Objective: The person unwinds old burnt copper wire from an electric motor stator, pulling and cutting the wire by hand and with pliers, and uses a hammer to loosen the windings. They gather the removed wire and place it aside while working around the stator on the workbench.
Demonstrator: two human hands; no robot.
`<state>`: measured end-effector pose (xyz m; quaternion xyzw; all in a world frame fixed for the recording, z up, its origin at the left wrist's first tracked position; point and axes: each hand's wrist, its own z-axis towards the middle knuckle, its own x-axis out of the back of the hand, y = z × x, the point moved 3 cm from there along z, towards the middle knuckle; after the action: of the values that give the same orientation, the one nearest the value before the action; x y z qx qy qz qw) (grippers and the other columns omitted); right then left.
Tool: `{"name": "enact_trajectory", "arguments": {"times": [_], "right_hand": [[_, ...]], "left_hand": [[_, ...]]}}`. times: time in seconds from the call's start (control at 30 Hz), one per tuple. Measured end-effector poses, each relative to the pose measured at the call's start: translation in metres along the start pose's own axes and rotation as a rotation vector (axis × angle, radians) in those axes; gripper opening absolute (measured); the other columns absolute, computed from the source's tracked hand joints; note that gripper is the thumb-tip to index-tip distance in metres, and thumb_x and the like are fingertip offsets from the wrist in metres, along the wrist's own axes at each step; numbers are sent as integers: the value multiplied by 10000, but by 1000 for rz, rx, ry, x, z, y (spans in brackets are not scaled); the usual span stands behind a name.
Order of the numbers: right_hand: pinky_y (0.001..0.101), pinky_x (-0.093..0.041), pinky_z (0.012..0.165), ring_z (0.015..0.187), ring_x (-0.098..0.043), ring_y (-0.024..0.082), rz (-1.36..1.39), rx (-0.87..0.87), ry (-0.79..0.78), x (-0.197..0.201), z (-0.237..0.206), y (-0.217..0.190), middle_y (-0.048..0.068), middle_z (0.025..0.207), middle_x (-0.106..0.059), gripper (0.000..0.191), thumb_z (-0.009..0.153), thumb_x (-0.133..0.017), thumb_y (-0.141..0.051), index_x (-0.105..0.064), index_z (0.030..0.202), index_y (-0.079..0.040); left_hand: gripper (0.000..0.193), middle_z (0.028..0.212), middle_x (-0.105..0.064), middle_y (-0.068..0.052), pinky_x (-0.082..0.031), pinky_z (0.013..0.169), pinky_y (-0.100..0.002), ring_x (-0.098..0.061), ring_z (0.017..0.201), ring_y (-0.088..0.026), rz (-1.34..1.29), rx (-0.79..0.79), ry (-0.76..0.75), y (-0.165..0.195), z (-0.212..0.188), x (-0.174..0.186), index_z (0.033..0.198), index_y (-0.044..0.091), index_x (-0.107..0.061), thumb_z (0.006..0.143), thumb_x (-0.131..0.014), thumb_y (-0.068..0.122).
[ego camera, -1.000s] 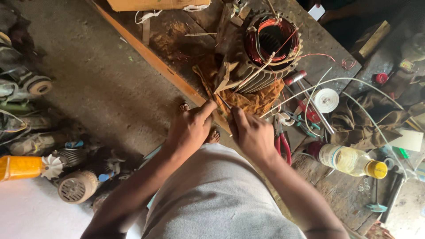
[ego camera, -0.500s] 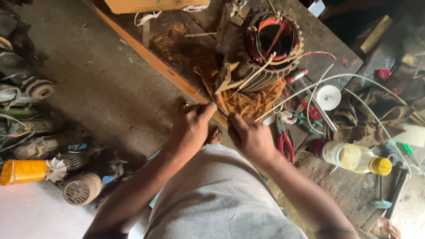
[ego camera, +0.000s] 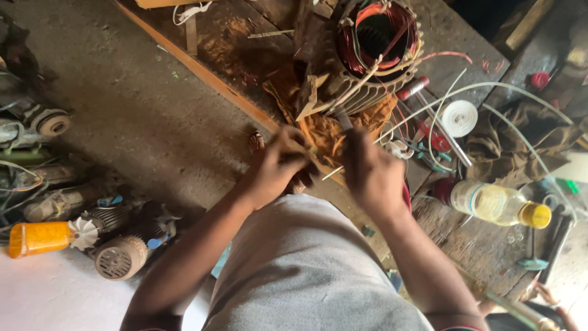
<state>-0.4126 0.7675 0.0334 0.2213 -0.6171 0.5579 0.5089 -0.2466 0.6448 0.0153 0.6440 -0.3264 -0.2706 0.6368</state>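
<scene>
Hands — left [ego camera: 275,168], right [ego camera: 370,175] — close below motor stator [ego camera: 376,52].

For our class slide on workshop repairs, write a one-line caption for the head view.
Two hands, left and right, work at a wooden bench before a copper-wound motor stator.

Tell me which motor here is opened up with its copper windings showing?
The stator housing on the wooden bench, beyond both hands, shows bare copper coils. The small motor on the floor, with the white fan beside it, is closed.
</scene>
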Motion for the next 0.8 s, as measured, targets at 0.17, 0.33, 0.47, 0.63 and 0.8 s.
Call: {"name": "enact_trajectory", "arguments": {"times": [0.17,0.33,0.47,0.63,0.8], "right_hand": [[386,-464,419,516,-592,233,-146,165,38,-9,7,-13,79,707,-640,178,1028,-621,-222,-614,1137,-82],[395,-470,395,496,-613,240,-73,140,-149,-19,12,-10,84,689,-646,133,1054,-594,-205,-618,1112,-88],[409,-497,424,518,-632,264,-79,63,-60,-14,13,-9,103,723,-666,152,1031,-617,-234,-629,1087,-93],[419,-510,470,537,-641,262,43,136,-105,-23,9,-9,105,691,-656,179,1032,-632,-243,-632,1103,-79],[422,-526,525,692,-612,298,863,-364,-24,-41,4,13,119,843,-669,191,1132,-593,-220,-672,1076,-55]], "left_hand": [[173,643,-684,-145,-518,449,-405,-739,590,-276,664,-221,123,17,-8,10,1155,72,-654,993,-612,25],[183,621,-686,-145,-527,424,-397,-728,552,-276,825,-167,85,29,-2,12,1138,80,-680,988,-600,13],[267,779,-741,-151,-590,536,-379,-744,659,-289,911,-331,159,40,-5,14,1168,93,-687,940,-585,-1],[209,861,-747,-150,-606,608,-374,-749,736,-283,960,-309,101,36,-7,16,1126,88,-664,950,-595,1],[137,898,-738,-166,-587,585,-372,-750,763,-280,881,-218,59,25,0,9,1110,57,-631,997,-570,9]]}}
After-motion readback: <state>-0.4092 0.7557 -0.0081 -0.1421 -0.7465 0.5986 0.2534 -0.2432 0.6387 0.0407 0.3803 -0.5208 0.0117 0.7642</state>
